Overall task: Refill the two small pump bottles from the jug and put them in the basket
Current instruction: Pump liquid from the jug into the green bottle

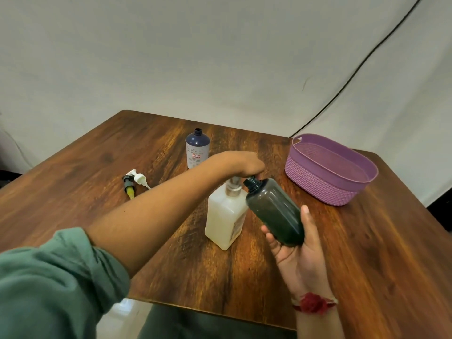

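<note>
A white translucent jug (225, 216) with a pump on top stands in the middle of the wooden table (146, 152). My left hand (242, 163) rests on top of its pump head, fingers curved down over it. My right hand (291, 243) grips a dark pump-less bottle (275, 211), tilted so that its open neck sits right beside the jug's pump spout. A second small bottle (197, 149), dark blue on top with a pale patterned label, stands uncapped behind the jug. Two removed pump heads (134, 182) lie on the table to the left.
A purple plastic basket (330, 167) stands at the right rear of the table, with nothing visible inside. A black cable (354, 72) runs down the white wall behind it. The table's near edge is by my lap.
</note>
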